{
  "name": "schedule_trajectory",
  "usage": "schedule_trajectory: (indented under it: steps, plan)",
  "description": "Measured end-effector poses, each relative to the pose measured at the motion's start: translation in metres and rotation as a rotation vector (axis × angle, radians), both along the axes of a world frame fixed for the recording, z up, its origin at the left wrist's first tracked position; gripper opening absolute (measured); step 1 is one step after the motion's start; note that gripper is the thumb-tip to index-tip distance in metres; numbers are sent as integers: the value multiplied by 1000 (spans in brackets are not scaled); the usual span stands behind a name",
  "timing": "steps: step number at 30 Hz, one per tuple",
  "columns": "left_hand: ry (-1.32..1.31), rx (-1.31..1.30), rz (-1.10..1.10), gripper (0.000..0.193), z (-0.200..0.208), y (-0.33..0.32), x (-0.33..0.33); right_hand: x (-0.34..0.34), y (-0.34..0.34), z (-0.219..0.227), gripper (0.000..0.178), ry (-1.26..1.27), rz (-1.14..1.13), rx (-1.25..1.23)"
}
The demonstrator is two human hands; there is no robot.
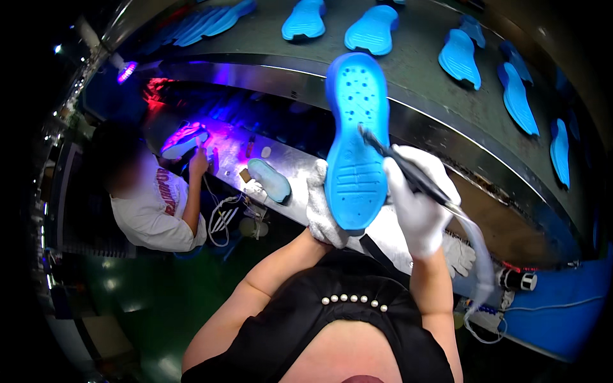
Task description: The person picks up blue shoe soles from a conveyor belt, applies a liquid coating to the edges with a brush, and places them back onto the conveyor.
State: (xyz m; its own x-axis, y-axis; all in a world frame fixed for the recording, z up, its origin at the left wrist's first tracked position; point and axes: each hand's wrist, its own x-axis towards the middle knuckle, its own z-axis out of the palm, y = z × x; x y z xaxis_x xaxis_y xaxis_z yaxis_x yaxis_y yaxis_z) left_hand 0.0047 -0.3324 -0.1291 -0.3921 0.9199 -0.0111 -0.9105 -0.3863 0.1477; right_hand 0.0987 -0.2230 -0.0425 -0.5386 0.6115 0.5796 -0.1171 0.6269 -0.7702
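Note:
A bright blue shoe sole (357,182) stands lengthwise before me, its inner face with small holes and ridges toward me. My left hand (322,210), in a whitish glove, is closed around the sole's lower left edge; some of its fingers are hidden behind it. In a white glove, my right hand (418,214) grips a black pen-like tool (412,173) with a pale tube trailing off behind it. The tool's tip is over the sole's middle, and I cannot tell whether it touches.
Across the far side curves a dark conveyor belt (415,70) with a metal rim, carrying several blue soles (460,59). On the metal bench (236,150) lies a pale sole (269,180). At left, a co-worker (156,204) holds a shoe (184,140) under purple light. A loose glove (460,256) lies at right.

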Motion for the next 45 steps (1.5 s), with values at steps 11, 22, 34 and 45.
schedule_trajectory:
  steps: [11,22,34,45]
  plan:
    - [5,-320,185,84,36,-2,43,17,-4,-18,22,106,104,385]
    - [154,79,-12,114,7,-7,10,38,-41,-14,25,-163,442,466]
    - [123,-44,-12,101,21,-10,-7,45,-43,-27,25,-69,398,-221]
    - [325,-304,-396,54,29,-11,-57,35,-12,-9,27,-206,561,141]
